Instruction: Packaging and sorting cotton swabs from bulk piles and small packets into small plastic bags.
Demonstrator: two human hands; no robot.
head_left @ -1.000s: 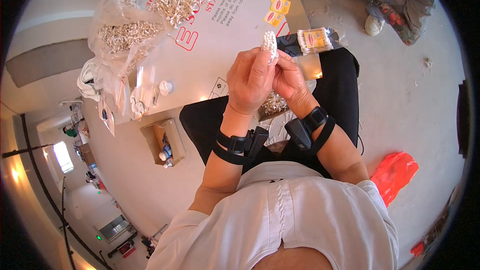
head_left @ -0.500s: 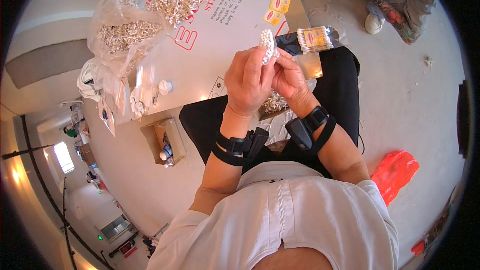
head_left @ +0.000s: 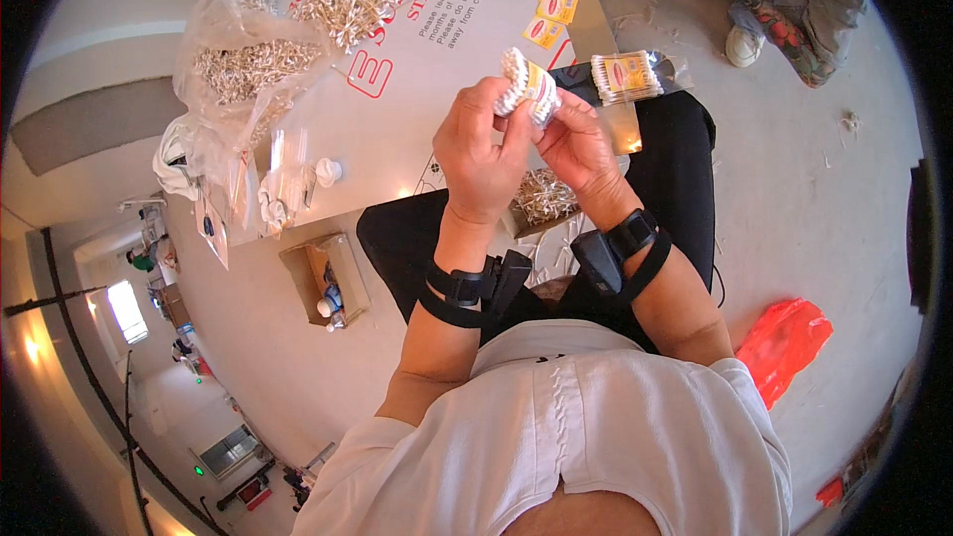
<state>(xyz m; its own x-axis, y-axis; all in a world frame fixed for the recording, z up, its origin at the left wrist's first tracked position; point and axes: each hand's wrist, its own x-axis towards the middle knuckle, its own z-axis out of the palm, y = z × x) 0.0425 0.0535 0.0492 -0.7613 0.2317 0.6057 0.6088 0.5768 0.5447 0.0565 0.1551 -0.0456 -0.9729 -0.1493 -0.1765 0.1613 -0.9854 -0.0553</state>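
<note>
A bundle of cotton swabs [head_left: 511,89] with a yellow label [head_left: 537,86] is held up over the table's near edge. My left hand [head_left: 483,149] grips its left side, fingers closed. From the right, my right hand [head_left: 579,147] pinches the lower right of the same bundle. To the right of my hands lies a flat pack of cotton swabs [head_left: 625,76] with a yellow label, on a dark sheet. Several yellow labels [head_left: 551,15] rest farther back on the table. Below my hands, a small box of loose swabs [head_left: 544,201] is partly hidden by my wrists.
Loose cotton swabs [head_left: 357,0] are heaped on the table [head_left: 397,129], beside a clear plastic bag of swabs [head_left: 248,69]. A cardboard box [head_left: 318,283] stands on the floor at left. A red plastic bag [head_left: 784,342] lies at right. Another person's arm [head_left: 784,30] shows at upper right.
The swab bundle has turned in my hands, so its yellow label now shows where mainly white swab tips were seen. My left hand has shifted slightly left.
</note>
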